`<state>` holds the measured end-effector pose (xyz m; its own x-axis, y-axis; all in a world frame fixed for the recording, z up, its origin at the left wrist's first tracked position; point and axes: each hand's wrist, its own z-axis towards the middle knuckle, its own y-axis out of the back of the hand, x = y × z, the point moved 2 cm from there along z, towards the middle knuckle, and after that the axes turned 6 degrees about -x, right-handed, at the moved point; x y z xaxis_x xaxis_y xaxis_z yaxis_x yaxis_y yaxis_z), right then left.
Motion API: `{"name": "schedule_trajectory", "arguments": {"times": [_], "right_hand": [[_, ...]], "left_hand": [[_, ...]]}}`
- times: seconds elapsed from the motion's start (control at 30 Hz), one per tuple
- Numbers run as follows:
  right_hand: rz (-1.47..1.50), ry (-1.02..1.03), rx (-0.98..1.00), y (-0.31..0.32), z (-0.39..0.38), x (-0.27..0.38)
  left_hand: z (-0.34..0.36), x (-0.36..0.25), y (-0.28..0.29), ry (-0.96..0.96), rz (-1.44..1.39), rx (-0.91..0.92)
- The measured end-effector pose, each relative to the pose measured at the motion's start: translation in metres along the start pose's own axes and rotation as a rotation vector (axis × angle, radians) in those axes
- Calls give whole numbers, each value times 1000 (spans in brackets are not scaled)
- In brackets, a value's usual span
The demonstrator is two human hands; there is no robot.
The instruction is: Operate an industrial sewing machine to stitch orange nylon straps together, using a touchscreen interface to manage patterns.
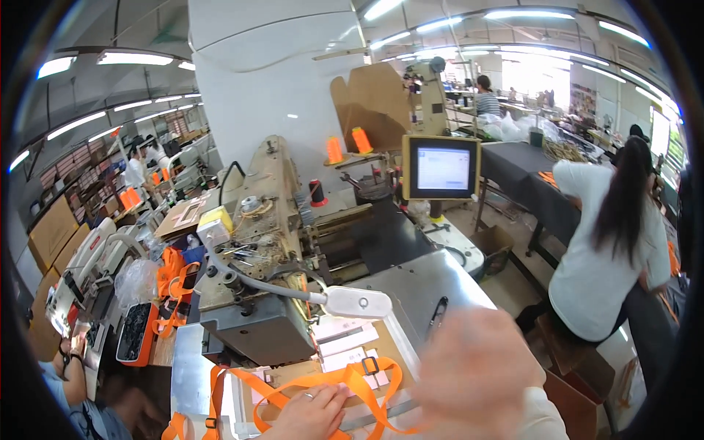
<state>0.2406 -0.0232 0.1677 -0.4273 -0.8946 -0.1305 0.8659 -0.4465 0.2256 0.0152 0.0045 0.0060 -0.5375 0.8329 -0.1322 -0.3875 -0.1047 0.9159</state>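
My left hand [312,414] lies flat on the sewing table, fingers spread, pressing down an orange webbing strap [345,383] that loops across the work surface with a dark buckle [370,364] on it. My right hand [477,370] is raised close to the camera and blurred; whether it holds anything cannot be seen. Just behind the strap stands a worn industrial sewing machine [257,249], with a white lamp head [358,301] on a flexible arm over the needle area.
A control screen [441,169] stands behind the machine, with orange thread cones [348,145] beside it. A person in a white shirt [612,249] sits at the right at a dark table. More machines, orange straps [170,282] and another worker's arm [66,367] are at the left.
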Motion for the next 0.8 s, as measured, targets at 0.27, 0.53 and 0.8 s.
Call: {"name": "schedule_trajectory", "arguments": {"times": [0.27,0.53,0.8], "right_hand": [[116,-810,223,-56,-101,-79],[217,-1024,497,-69,-149,-51],[289,-741,669,-96,-151,-25]], "left_hand": [[3,11,-1,-19,62,9],[-2,17,-9,-36,78,-52],[-7,15,-11,-32,78,-64]]}}
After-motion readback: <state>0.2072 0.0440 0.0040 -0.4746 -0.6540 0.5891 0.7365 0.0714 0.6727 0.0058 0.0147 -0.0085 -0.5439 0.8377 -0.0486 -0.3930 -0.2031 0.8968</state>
